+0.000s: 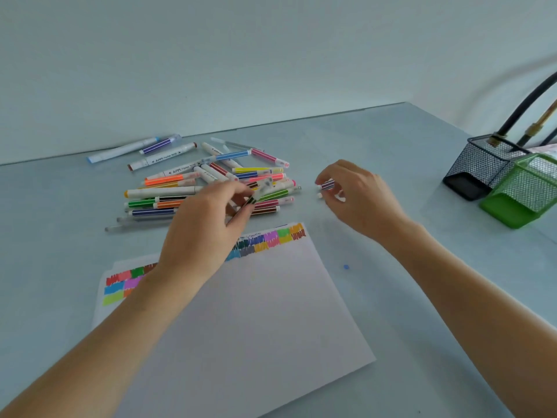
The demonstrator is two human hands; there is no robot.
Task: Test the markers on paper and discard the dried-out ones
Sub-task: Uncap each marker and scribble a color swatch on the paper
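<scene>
My left hand (pixel 208 224) is covering the middle of the colour swatches on the paper (pixel 256 312), and the marker (pixel 256 196) it is pinching is blurring. My right hand (pixel 355 197) is hiding most of a purple-striped marker (pixel 328 184). The frame's right edge is cropping the green mesh holder (pixel 524 194).

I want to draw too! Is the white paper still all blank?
No, the white sheet of paper already has rows of coloured scribble patches along its far edge.

Green mesh basket (pixel 524 194) — black one (pixel 479 167) beside.
</scene>
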